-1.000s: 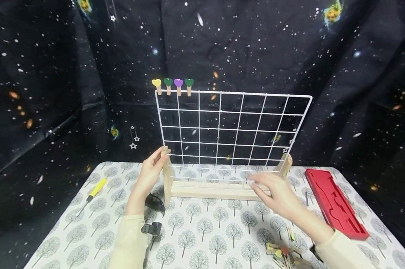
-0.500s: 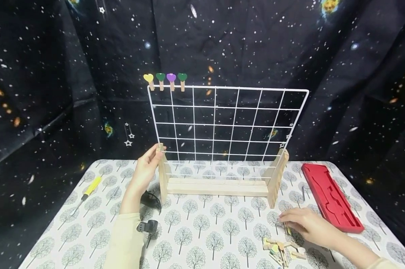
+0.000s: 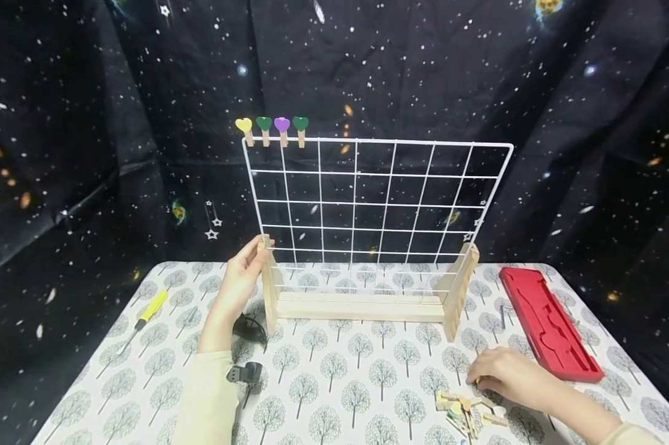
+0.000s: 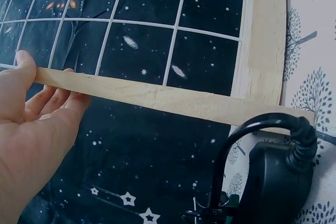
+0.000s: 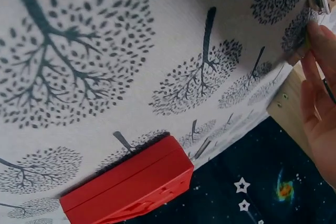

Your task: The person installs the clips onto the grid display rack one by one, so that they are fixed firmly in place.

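The left hand (image 3: 238, 276) holds the upper end of the wooden post (image 3: 270, 290), its fingers clamped around it. The right hand (image 3: 509, 376) is low at the worktop (image 3: 323, 364), and its fingers pinch a small clothespin (image 5: 297, 55), partly hidden, just beside the clothespin pile (image 3: 463, 408). Four heart clothespins (image 3: 282, 125) stand on the white wire grid (image 3: 355, 172), along its top edge, at the left.

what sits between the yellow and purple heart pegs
A green heart peg sits between the yellow peg and the purple peg, clipped atop the white grid; the head view shows it.
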Tool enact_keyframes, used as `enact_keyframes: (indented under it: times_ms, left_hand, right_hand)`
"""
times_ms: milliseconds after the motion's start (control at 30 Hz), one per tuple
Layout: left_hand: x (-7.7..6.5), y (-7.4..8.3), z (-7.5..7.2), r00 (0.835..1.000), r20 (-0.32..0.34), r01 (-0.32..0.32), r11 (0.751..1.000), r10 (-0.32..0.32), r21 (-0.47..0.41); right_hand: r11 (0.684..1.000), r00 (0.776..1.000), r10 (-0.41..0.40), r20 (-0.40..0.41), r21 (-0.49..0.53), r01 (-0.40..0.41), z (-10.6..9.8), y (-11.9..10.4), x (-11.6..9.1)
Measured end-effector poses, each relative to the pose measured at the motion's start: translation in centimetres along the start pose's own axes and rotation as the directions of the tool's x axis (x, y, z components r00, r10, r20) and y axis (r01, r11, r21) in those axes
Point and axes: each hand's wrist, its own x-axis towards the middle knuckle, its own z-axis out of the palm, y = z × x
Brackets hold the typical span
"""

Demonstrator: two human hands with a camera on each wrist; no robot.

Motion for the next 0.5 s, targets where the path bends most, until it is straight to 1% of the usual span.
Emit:
enact_keyframes:
  times_ms: [67,133,233,300,400,500]
  left_hand:
    - [-0.1,0.1,0.0,1.000,-0.001,0.002,1.000,-0.002,-0.001]
    - [-0.1,0.1,0.0,1.000,-0.002,0.004,1.000,-0.004,-0.006]
    - [-0.1,-0.1,0.0,1.000,0.002,-0.003,1.000,0.003,-0.012]
    - [0.1,-0.4,0.0,1.000,0.003,-0.011,1.000,0.011,-0.016]
    - [0.6,-1.2,-0.2,1.000,0.004,-0.025,1.000,0.025,-0.017]
    - [1.0,-2.1,-0.4,0.999,-0.002,-0.036,0.999,0.036,-0.019]
  right_hand:
    - [0.999,0.999,0.031,0.018,0.011,-0.032,-0.1,0.0,0.0]
    - [0.996,0.995,0.083,0.050,0.027,-0.085,-0.2,0.0,0.0]
    - [0.982,0.982,0.168,0.089,0.073,-0.175,-0.1,-0.1,-0.2]
    - [0.966,0.968,0.224,0.112,0.104,-0.236,-0.1,-0.2,-0.4]
    - [0.941,0.943,0.306,0.128,0.108,-0.320,-0.2,-0.3,-0.5]
    - [0.907,0.901,0.401,0.163,0.068,-0.416,-0.3,-0.4,-0.4]
